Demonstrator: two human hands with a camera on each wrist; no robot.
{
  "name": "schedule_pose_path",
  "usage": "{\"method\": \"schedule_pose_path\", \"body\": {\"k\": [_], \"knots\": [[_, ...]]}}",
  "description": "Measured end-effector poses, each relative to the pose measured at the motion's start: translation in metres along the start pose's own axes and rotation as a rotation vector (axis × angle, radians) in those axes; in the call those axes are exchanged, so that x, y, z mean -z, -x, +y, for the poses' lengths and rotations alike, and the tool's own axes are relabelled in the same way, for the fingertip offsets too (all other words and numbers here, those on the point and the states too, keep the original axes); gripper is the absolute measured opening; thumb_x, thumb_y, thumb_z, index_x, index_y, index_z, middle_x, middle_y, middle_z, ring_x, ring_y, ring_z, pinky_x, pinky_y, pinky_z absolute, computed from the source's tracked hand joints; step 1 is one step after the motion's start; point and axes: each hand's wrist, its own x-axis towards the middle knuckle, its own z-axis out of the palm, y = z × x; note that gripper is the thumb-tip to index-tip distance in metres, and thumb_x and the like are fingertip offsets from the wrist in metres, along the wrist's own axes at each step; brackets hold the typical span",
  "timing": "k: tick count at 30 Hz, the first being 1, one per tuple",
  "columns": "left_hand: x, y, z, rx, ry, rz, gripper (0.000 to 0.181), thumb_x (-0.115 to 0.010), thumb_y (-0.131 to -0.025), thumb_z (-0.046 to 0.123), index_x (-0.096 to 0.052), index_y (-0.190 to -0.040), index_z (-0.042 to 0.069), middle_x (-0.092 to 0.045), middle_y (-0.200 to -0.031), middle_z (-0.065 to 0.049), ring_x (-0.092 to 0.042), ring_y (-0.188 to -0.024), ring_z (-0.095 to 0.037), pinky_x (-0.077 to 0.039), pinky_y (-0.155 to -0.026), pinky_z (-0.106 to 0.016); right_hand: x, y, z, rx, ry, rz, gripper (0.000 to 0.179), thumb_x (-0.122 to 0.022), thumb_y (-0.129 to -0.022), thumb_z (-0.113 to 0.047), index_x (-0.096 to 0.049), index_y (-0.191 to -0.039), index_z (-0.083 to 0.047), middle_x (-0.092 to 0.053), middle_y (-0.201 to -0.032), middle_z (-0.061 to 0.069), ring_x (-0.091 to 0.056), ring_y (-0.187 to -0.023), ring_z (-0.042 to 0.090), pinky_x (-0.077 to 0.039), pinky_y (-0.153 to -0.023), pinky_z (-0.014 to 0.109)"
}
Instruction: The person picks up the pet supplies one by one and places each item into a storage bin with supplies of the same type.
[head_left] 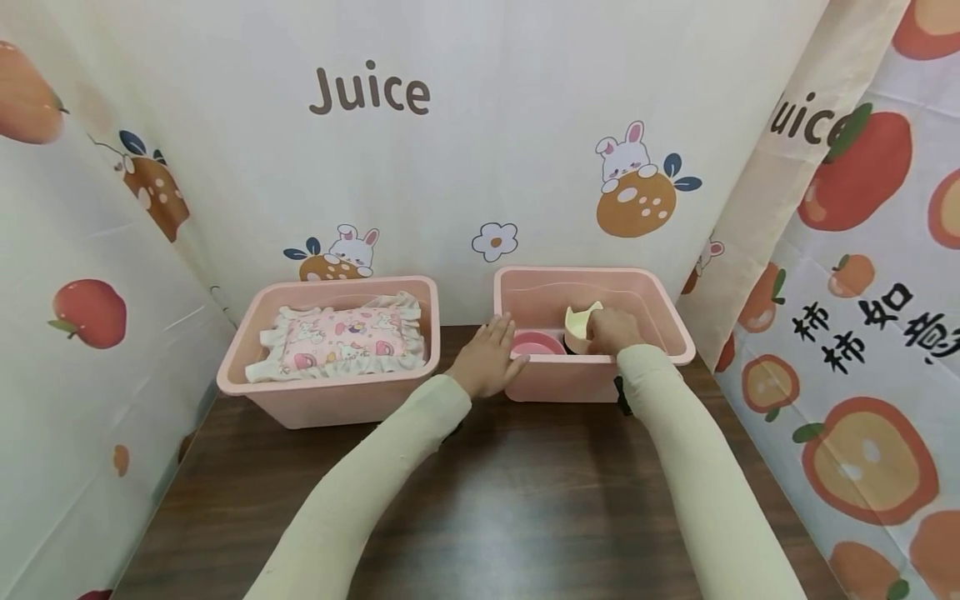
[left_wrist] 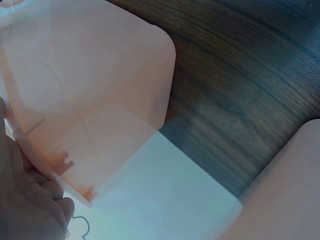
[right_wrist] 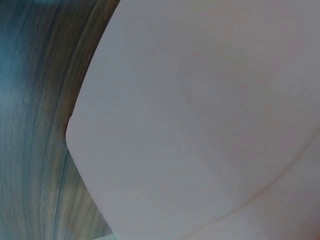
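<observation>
My right hand [head_left: 613, 332] reaches down into the right pink bin [head_left: 592, 383]. Its curled fingers grip the right side of a pale yellow, cup-like thing [head_left: 579, 321] with a scooped, pointed rim; the front wall hides its lower part. Left of that thing sits a round pink dish [head_left: 537, 342], partly behind the bin's front wall. My left hand [head_left: 486, 358] rests at the bin's left rim with its fingers extended. In the left wrist view, the left hand [left_wrist: 30, 200] lies along the bin's rim. Only the bin's outer wall [right_wrist: 190, 115] and the tabletop show in the right wrist view.
A second pink bin [head_left: 337, 404] stands to the left, holding a pink, frilled pillow [head_left: 341, 340] with a cartoon print. Both bins are on a dark wooden table [head_left: 480, 517]. Printed curtains [head_left: 480, 158] enclose the table at the back and both sides.
</observation>
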Motion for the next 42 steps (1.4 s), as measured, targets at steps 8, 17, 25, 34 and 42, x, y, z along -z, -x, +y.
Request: {"method": "schedule_pose_path", "body": {"k": [8,17,25,34,42], "knots": [[0.001,0.001,0.001,-0.006,0.009,-0.002,0.072,-0.027,-0.102,0.051,-0.02,-0.151,-0.002,-0.012,-0.16,-0.015,-0.011,-0.147,-0.029,-0.016,-0.118,-0.041,-0.003,-0.003,0.003,-0.001,-0.013,-0.044,0.006,-0.075,-0.067,-0.012,-0.07,-0.069,-0.014,-0.064,-0.069,-0.001,-0.053,-0.063,0.02,-0.042,-0.053,0.031],[0.003,0.0,0.001,0.004,-0.002,-0.004,0.072,-0.026,-0.102,0.051,-0.019,-0.151,-0.001,-0.013,-0.16,-0.015,-0.01,-0.147,-0.028,-0.015,-0.118,-0.04,-0.006,-0.004,0.007,0.006,-0.119,-0.02,0.009,-0.073,-0.064,-0.003,-0.072,-0.068,-0.011,-0.06,-0.062,-0.002,-0.046,-0.058,0.018,-0.037,-0.048,0.027],[0.002,0.0,0.002,0.006,-0.001,-0.017,0.072,-0.025,-0.102,0.051,-0.019,-0.151,-0.001,-0.012,-0.16,-0.015,-0.008,-0.147,-0.028,-0.015,-0.118,-0.04,-0.011,0.003,0.012,-0.125,-0.494,-0.046,0.014,-0.076,-0.067,0.002,-0.071,-0.08,0.001,-0.056,-0.064,0.006,-0.052,-0.06,0.024,-0.044,-0.048,0.03],[0.004,0.0,0.003,0.009,-0.004,-0.014,0.072,-0.025,-0.102,0.051,-0.021,-0.151,-0.001,-0.012,-0.16,-0.015,-0.009,-0.147,-0.028,-0.016,-0.118,-0.04,-0.009,0.006,0.01,-0.09,-0.433,-0.03,0.007,-0.073,-0.066,0.0,-0.072,-0.073,-0.003,-0.061,-0.062,0.006,-0.052,-0.054,0.023,-0.042,-0.043,0.031],[0.003,0.0,0.002,0.005,-0.014,-0.011,0.072,-0.025,-0.102,0.051,-0.02,-0.151,-0.002,-0.014,-0.159,-0.016,-0.011,-0.147,-0.029,-0.018,-0.118,-0.042,-0.005,0.013,0.003,-0.114,-0.489,-0.011,0.014,-0.073,-0.066,0.0,-0.074,-0.08,-0.002,-0.06,-0.064,0.007,-0.052,-0.061,0.024,-0.044,-0.043,0.031]]}}
